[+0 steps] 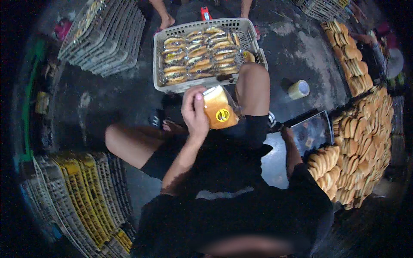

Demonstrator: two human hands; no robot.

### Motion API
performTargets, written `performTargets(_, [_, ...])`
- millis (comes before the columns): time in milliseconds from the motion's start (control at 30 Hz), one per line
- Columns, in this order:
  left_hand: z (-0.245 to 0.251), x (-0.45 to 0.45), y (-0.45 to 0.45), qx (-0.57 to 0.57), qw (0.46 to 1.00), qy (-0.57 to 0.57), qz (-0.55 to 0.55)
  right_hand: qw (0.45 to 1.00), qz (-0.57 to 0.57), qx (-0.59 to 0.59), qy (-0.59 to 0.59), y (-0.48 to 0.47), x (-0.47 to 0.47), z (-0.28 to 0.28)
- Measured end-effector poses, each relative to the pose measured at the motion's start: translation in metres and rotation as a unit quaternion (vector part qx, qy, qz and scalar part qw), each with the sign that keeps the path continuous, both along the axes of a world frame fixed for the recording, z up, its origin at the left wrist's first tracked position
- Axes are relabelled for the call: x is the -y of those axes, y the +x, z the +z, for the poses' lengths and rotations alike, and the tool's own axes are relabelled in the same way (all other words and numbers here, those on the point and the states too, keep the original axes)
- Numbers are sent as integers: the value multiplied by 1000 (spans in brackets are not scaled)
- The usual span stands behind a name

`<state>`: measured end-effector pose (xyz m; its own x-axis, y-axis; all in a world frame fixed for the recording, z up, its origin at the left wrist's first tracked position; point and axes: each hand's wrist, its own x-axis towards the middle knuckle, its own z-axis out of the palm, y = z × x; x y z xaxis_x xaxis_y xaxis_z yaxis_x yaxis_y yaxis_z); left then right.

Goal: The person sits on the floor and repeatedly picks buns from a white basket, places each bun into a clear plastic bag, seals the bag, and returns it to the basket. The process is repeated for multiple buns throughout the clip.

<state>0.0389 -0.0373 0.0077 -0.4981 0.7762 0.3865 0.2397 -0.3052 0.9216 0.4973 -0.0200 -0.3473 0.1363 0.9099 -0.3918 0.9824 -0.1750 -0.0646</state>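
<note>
My left hand grips a piece of bread in a clear plastic bag by its edge, above my lap. The bag bears a round yellow sticker. My right hand is low at my right side, beside a dark object with a pale ring. Its fingers are in shadow, so I cannot tell whether it holds anything. In front of me a pale plastic crate holds rows of bagged filled breads. One bagged bread with a yellow sticker lies at the crate's right, close to my knee.
A metal-rimmed tray lies right of my right hand. Beyond it are large piles of sliced bread. A tape roll stands on the floor. Stacked crates rise at far left and lower left. Another person's foot is behind the crate.
</note>
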Motion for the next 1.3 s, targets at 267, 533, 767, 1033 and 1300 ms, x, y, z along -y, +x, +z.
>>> performTargets(267, [-1, 10, -7, 46, 999, 18, 10, 951, -93, -286, 73, 18, 14, -31])
performTargets(533, [-9, -8, 12, -168, 976, 137, -13, 669, 186, -712, 101, -197, -32, 383])
performTargets(767, [-3, -11, -9, -252, 928, 270, -46, 782, 215, -584, 44, -330, -57, 420])
performTargets(1033, [-22, -18, -27, -239, 947, 208, -43, 687, 179, -704, 8, -344, -86, 402])
performTargets(1300, [-36, -27, -40, -220, 968, 119, -13, 619, 232, -740, -124, -320, -80, 425])
